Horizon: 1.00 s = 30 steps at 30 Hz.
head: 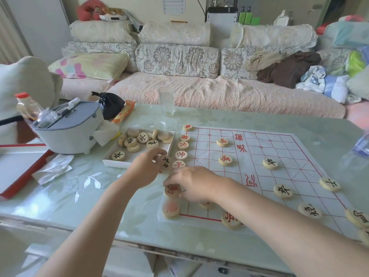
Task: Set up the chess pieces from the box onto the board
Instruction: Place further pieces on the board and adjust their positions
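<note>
We count one xiangqi board (249,156), one white box (115,163) with about ten pieces (130,141), one black-lettered piece (165,162) in the left hand (144,170), one red-lettered piece (172,190) in the right hand (196,183), one drinking glass (166,101)

Both arms reach forward; left hand (146,169) curled, pinching black-marked piece (165,162); right hand (196,183) palm-down, gripping red-marked piece (172,191).

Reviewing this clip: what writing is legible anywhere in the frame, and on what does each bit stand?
"帅" in red: general piece, left edge of the board.
"兵" in red: soldier piece.
"卒" in black: pawn piece.
"士" in black: advisor piece.
"河" in red: printed on the board.
Wall calendar, orange packet: too blurred to read.
</note>
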Available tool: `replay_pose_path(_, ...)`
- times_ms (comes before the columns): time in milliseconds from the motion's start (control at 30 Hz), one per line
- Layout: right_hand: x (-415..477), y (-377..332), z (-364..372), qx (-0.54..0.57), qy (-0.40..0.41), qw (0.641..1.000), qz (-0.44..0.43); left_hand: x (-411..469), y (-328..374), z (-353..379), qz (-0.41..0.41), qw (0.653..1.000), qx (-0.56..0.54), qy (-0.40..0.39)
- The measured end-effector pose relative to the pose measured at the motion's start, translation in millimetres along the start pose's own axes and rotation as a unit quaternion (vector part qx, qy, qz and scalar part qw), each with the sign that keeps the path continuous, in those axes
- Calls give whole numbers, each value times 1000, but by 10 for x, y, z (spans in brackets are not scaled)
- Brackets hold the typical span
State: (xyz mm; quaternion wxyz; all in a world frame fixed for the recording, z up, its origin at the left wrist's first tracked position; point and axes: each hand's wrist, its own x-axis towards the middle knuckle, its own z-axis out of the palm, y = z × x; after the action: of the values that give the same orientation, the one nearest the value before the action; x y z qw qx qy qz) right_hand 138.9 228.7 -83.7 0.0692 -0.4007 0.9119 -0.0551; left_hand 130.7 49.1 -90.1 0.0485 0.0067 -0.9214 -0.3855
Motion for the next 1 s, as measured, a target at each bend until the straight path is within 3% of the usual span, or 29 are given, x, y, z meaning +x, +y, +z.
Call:
replay_pose_path(233, 27, 52, 82, 50, 1, 999, 19, -2, 7, -49, -1, 1000, -8, 24)
replay_pose_path(333, -44, 130, -37, 127, 57, 989, 45, 15, 84, -23, 5, 1000, -11, 19)
replay_pose_path(467, -213, 310, -143, 141, 174, 970, 93, 42, 285, 75, 10, 998, -57, -12)
replay_pose_path(800, -662, 800, -245, 186, 223, 947, 141, 154, 968, 688, 5, 979, -183, -91)
replay_pose_path(1000, -1027, 1345, -386, 162, 206, 939, 221, 278, 1381, 1114, 82, 992, -45, -85)
